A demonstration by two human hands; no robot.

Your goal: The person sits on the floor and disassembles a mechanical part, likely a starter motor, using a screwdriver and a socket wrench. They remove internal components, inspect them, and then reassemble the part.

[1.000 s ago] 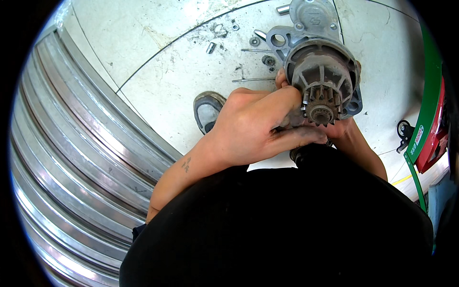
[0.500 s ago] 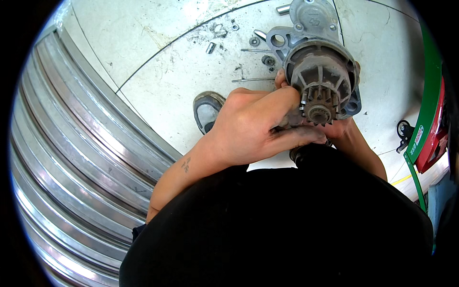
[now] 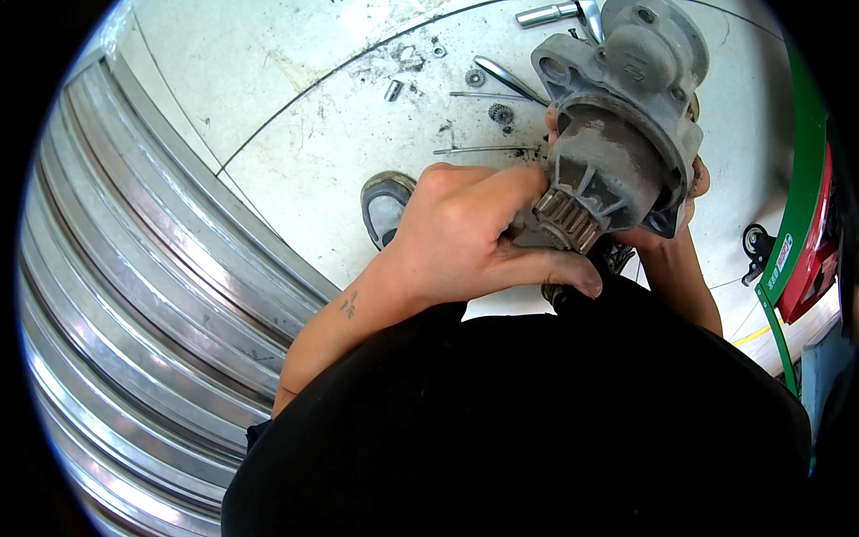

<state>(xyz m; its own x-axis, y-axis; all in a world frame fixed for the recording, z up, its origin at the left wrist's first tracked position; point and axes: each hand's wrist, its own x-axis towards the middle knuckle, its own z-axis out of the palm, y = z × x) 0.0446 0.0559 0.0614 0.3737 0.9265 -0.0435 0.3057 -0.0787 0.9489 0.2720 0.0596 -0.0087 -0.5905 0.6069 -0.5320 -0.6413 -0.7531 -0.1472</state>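
A grey, greasy starter motor (image 3: 608,148) is held up over the floor in front of me, tilted with its nose toward my body. At its lower left end sticks out a toothed pinion gear (image 3: 570,220). My left hand (image 3: 461,228) is closed around that pinion, thumb below and fingers on the far side. From the right, my right hand (image 3: 667,234) supports the motor housing, its fingers curled around the right side and mostly hidden behind it. Dark grease marks the left fingers.
On the floor lie a chrome socket (image 3: 548,14), a metal handle (image 3: 512,79), small gears (image 3: 502,114), a short metal cylinder (image 3: 394,89) and thin rods (image 3: 483,150). Ribbed metal slats (image 3: 170,295) fill the left. A green frame (image 3: 807,134) and caster (image 3: 759,243) stand right. A shoe (image 3: 386,208) shows.
The starter motor has been turned and tilted, its pinion swinging left and its housing moving right. More of the handle and socket on the floor now shows. Both hands keep hold.
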